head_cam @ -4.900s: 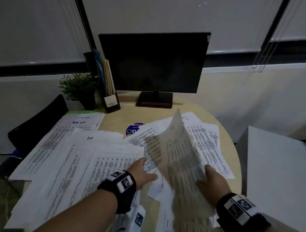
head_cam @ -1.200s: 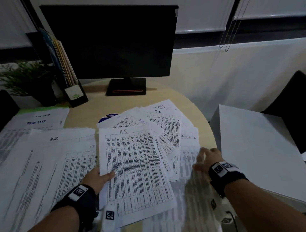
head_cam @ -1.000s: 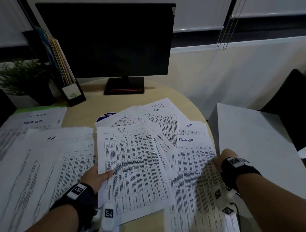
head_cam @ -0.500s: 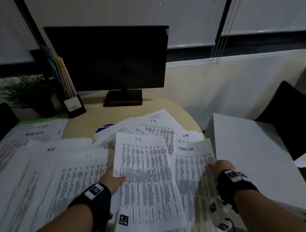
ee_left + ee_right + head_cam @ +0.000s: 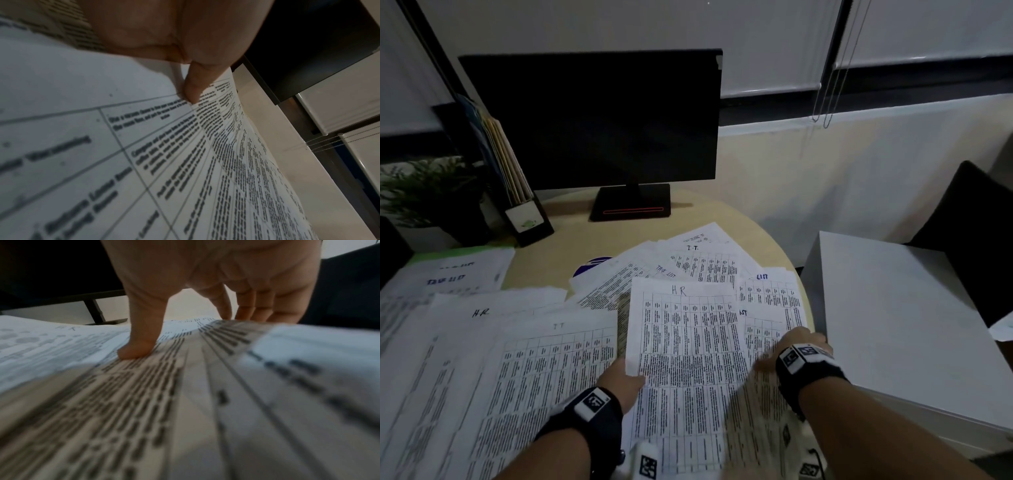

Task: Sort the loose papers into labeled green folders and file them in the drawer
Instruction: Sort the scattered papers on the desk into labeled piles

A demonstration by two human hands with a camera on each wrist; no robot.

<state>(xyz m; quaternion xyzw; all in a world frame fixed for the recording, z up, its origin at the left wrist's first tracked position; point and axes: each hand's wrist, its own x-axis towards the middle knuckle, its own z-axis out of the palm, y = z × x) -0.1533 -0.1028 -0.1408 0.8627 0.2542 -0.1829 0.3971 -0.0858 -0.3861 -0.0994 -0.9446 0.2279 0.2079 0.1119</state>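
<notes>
Printed sheets cover the round table (image 5: 571, 246). My left hand (image 5: 619, 378) holds the sheet headed HR (image 5: 685, 342) by its left edge; in the left wrist view the thumb (image 5: 193, 87) lies on top of that HR sheet (image 5: 185, 162) and the fingers are hidden beneath. My right hand (image 5: 794, 339) grips a blurred printed sheet (image 5: 760, 394) at the table's right edge, with the thumb (image 5: 141, 337) on top and the fingers (image 5: 246, 314) behind its far edge. Sorted piles lie at the left, headed TASK LIST (image 5: 448, 277), HR (image 5: 482, 311) and IT (image 5: 558, 342). A green folder edge (image 5: 462, 251) shows under the TASK LIST pile.
More loose sheets (image 5: 702, 263) fan out beyond my hands. A dark monitor (image 5: 592, 120) stands at the back, with a file holder (image 5: 517, 205) and a potted plant (image 5: 424, 192) to its left. A white cabinet (image 5: 893, 308) adjoins the table on the right, a black chair (image 5: 969, 222) behind it.
My left hand has lifted the HR sheet and shifted it a little to the right. My right hand took hold of a sheet at the right, which now blurs with motion.
</notes>
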